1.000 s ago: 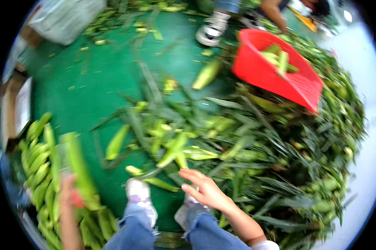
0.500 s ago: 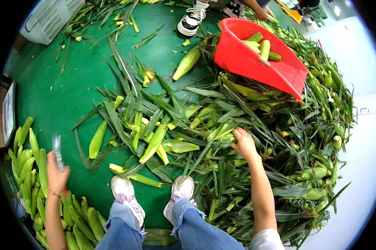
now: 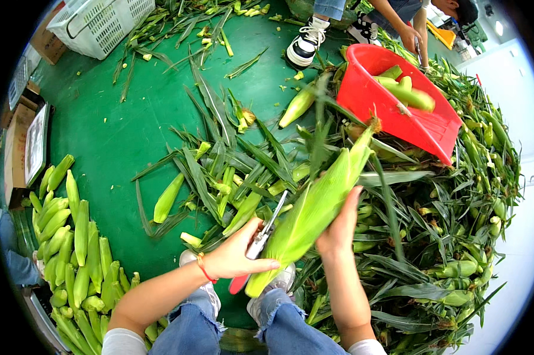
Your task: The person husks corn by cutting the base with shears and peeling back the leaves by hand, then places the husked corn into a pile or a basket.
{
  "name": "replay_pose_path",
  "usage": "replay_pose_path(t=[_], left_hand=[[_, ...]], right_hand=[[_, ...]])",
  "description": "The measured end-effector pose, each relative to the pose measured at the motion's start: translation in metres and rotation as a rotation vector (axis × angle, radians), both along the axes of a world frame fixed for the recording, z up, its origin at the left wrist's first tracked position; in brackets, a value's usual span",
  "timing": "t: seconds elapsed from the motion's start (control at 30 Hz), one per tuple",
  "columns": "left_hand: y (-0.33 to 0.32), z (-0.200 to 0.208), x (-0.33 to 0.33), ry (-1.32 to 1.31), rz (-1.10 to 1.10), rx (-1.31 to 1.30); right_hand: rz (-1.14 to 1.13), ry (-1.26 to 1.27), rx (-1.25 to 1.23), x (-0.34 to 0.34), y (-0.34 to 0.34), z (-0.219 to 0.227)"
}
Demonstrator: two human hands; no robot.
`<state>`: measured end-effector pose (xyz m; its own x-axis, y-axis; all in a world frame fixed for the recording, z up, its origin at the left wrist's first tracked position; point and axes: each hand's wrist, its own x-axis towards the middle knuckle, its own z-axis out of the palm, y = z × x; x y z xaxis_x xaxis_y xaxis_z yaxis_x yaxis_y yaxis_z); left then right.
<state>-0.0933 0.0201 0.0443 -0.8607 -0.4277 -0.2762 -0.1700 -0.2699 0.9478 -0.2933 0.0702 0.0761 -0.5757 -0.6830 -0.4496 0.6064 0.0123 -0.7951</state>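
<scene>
1. My left hand (image 3: 234, 257) is bare: no glove, no ring that I can make out.
2. Round my left wrist sits a thin red-orange band (image 3: 203, 269), a single narrow loop.
3. My right hand (image 3: 340, 228) is bare too, with nothing on the wrist.
4. Both my forearms are uncovered up to short white sleeves (image 3: 124, 342), whose edges show at the lower rim of the view.
5. I wear blue jeans (image 3: 187, 325) with frayed, ragged hems at the ankles.
6. My shoes (image 3: 190, 258) are pale, whitish-grey sneakers, mostly hidden behind my hands.
</scene>
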Motion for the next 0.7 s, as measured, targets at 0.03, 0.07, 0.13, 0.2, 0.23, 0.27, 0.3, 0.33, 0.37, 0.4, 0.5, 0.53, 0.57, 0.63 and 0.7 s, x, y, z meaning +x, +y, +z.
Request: replay_pose_path(t=[0.03,0.07,0.13,0.2,0.23,0.27,0.3,0.33,0.37,0.4,0.5,0.53,0.57,0.63,0.7], left_hand=[[-0.004,0.009,-0.003,-0.229,-0.033,-0.225],[-0.001,0.003,-0.006,-0.208,-0.003,-0.406],[0.01,-0.005,-0.005,-0.178,0.049,-0.687],[0.012,-0.01,-0.005,-0.189,0.05,-0.67],[0.012,-0.011,-0.002,-0.195,0.047,-0.661],[0.006,-0.01,0.004,-0.211,0.044,-0.358],[0.001,-0.017,0.008,-0.147,0.081,-0.263],[0.0,-0.03,0.012,-0.092,0.233,0.042],[-0.001,-0.039,0.016,-0.034,0.385,0.346],[-0.015,-0.04,0.016,-0.143,0.379,0.517],[-0.038,-0.057,0.022,-0.597,0.438,-0.368],[-0.034,-0.061,0.029,-0.537,0.464,-0.883],[-0.027,-0.058,0.035,-0.578,0.397,-0.844],[-0.006,-0.044,0.035,-0.273,0.307,0.235],[0.021,-0.013,0.021,-0.129,0.179,0.69]], right_hand=[[-0.066,-0.071,0.072,0.019,0.005,-0.01],[-0.034,0.029,0.057,0.029,0.013,-0.019],[-0.004,0.129,0.038,0.043,0.022,-0.032],[-0.049,0.132,0.035,0.05,0.023,-0.033],[-0.064,0.047,0.031,0.047,0.025,-0.033],[-0.077,-0.039,0.026,0.041,0.028,-0.035],[-0.084,-0.119,0.018,0.033,0.031,-0.035],[-0.127,-0.199,-0.044,0.031,0.028,-0.035],[-0.088,-0.296,-0.276,0.025,0.023,-0.03],[-0.167,-0.315,-0.289,0.016,0.021,-0.024],[-0.285,-0.114,-0.262,-0.013,0.022,-0.026],[-0.374,-0.008,-0.201,-0.016,0.024,-0.025],[-0.425,-0.009,-0.223,-0.017,0.025,-0.023],[-0.497,0.134,-0.179,-0.008,0.02,-0.021],[-0.482,0.185,-0.181,-0.003,0.021,-0.025]])
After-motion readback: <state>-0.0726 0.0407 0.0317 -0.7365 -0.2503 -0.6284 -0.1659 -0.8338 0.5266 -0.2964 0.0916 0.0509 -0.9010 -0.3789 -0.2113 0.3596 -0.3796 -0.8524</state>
